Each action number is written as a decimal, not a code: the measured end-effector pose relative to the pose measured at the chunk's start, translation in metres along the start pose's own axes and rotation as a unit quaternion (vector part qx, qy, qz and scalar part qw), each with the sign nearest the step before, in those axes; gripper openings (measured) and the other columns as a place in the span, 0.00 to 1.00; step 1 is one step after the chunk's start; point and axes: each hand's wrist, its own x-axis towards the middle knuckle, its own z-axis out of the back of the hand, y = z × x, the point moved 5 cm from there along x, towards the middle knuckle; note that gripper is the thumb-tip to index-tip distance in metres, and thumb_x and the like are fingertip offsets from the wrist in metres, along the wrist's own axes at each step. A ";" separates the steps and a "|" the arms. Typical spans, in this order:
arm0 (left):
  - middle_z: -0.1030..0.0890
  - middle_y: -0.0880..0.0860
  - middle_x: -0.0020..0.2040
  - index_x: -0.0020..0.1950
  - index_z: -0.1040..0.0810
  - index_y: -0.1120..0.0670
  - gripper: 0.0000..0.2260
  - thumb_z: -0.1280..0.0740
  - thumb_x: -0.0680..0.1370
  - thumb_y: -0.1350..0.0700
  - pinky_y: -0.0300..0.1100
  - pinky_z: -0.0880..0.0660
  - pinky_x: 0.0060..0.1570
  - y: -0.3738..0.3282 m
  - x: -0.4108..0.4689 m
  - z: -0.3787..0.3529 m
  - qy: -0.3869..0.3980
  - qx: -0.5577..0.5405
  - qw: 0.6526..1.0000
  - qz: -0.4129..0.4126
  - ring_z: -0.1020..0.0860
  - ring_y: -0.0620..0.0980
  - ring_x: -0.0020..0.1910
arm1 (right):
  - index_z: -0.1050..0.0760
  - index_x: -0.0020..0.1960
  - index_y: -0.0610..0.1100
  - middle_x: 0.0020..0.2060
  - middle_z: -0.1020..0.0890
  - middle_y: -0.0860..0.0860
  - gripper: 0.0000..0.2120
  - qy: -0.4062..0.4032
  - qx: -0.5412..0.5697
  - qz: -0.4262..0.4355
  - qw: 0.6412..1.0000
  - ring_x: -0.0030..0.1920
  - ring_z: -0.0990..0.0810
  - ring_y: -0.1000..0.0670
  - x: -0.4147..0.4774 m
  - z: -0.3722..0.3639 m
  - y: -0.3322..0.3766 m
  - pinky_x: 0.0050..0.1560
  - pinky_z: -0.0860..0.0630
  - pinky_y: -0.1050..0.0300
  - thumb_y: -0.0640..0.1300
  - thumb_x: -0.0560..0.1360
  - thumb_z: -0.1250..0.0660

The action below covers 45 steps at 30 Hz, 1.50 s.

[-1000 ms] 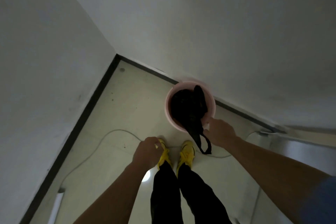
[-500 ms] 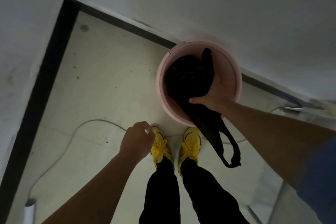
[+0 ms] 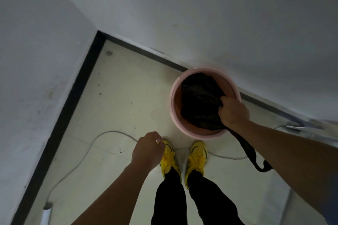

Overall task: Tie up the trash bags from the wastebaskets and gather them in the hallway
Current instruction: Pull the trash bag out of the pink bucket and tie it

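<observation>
Down near the wall's dark baseboard (image 3: 139, 49), the round pink plastic wastebasket (image 3: 173, 115) stands on the pale floor (image 3: 118, 100), with open floor to its left up to the corner. Inside it sits the crumpled black plastic trash bag (image 3: 199, 100); its looped handle trails over the near rim. The right hand (image 3: 234, 113) is closed on the bag's gathered top, whereas half a second ago it lay flatter over the bag. The left hand (image 3: 148, 150) hangs loosely curled, holding nothing, above yellow laced shoes (image 3: 168, 159). A thin pale cable (image 3: 87, 150) curves across the floor.
</observation>
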 end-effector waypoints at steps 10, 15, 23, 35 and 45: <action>0.16 0.54 0.38 0.47 0.22 0.53 0.05 0.37 0.75 0.57 0.41 0.25 0.37 -0.009 -0.141 0.043 -0.038 -0.092 0.995 -0.015 0.23 0.48 0.30 | 0.23 0.51 0.37 0.48 0.25 0.41 0.09 -0.067 0.054 0.098 0.991 0.46 0.21 0.38 -0.129 0.111 0.021 0.39 0.33 0.56 0.40 0.80 0.40; 0.18 0.55 0.41 0.47 0.23 0.52 0.03 0.36 0.76 0.56 0.42 0.25 0.44 0.037 -0.191 0.032 -0.020 -0.073 0.997 -0.027 0.18 0.54 0.42 | 0.22 0.54 0.37 0.56 0.24 0.42 0.09 -0.131 0.066 0.107 0.983 0.44 0.21 0.39 -0.200 0.107 0.030 0.38 0.33 0.57 0.39 0.78 0.38; 0.17 0.59 0.48 0.45 0.22 0.54 0.03 0.35 0.75 0.56 0.47 0.22 0.47 0.169 -0.235 0.026 -0.025 -0.013 0.998 -0.052 0.18 0.58 0.44 | 0.23 0.45 0.36 0.38 0.20 0.41 0.14 -0.258 0.160 0.105 0.947 0.37 0.22 0.41 -0.325 0.062 0.059 0.34 0.31 0.55 0.42 0.71 0.44; 0.15 0.57 0.42 0.44 0.21 0.53 0.03 0.35 0.74 0.57 0.46 0.22 0.44 0.297 -0.276 -0.040 -0.021 -0.004 1.000 -0.023 0.18 0.56 0.39 | 0.22 0.58 0.36 0.49 0.19 0.41 0.13 -0.117 0.162 0.083 0.976 0.48 0.21 0.40 -0.409 -0.079 0.068 0.43 0.33 0.56 0.39 0.77 0.39; 0.19 0.54 0.33 0.41 0.22 0.51 0.05 0.36 0.74 0.59 0.45 0.21 0.39 0.353 -0.191 -0.135 -0.022 0.040 0.998 -0.046 0.23 0.53 0.30 | 0.30 0.70 0.40 0.61 0.23 0.41 0.18 -0.033 0.121 0.100 0.987 0.60 0.25 0.40 -0.371 -0.238 0.080 0.59 0.30 0.50 0.43 0.81 0.41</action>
